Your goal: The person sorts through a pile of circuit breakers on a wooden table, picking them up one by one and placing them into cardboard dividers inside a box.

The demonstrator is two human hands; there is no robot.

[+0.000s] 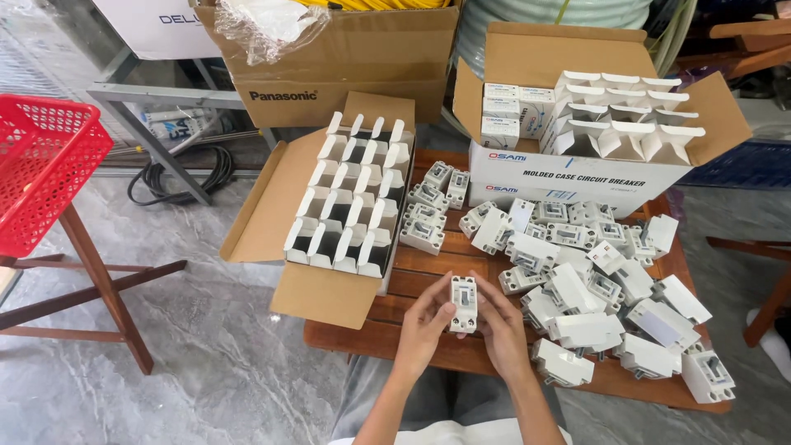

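Left hand: the left hand (423, 325) was cupped, fingers curled round the left edge of a small white circuit breaker (463, 304), pinching it.
Right hand: the right hand (500, 328) mirrored it, fingers and thumb closed on the breaker's right edge.
Held breaker: it stood upright between both hands, face to the camera, just above the near edge of the table; a boxy moulded-plastic block with a darker window in the middle.
Table: a low wooden table (428, 276) of reddish-brown slats, glossy, lay under the hands.
Loose pile: a heap of like breakers (593, 280) sprawled to the right of the hands, white and grey, hard-edged, lying at all angles.
Small group: a few more breakers (430, 206) stood together beyond the hands, near the table's middle.
Left carton: an open brown cardboard box (325, 292) overhung the table's left side, filled with rows of small white cartons (350, 198), flaps up.
Right carton: a white printed cardboard box (568, 177) sat at the far right of the table, holding more flap-open white cartons.
Back carton: a larger brown cardboard box (346, 74) stood behind, crinkled clear plastic spilling from it.
Basket: a red plastic mesh basket (41, 169) rested on a wooden stand at far left.
Floor: grey marbled stone tiles (214, 346), smooth; a coil of black cable (185, 177) lay by a grey metal frame.
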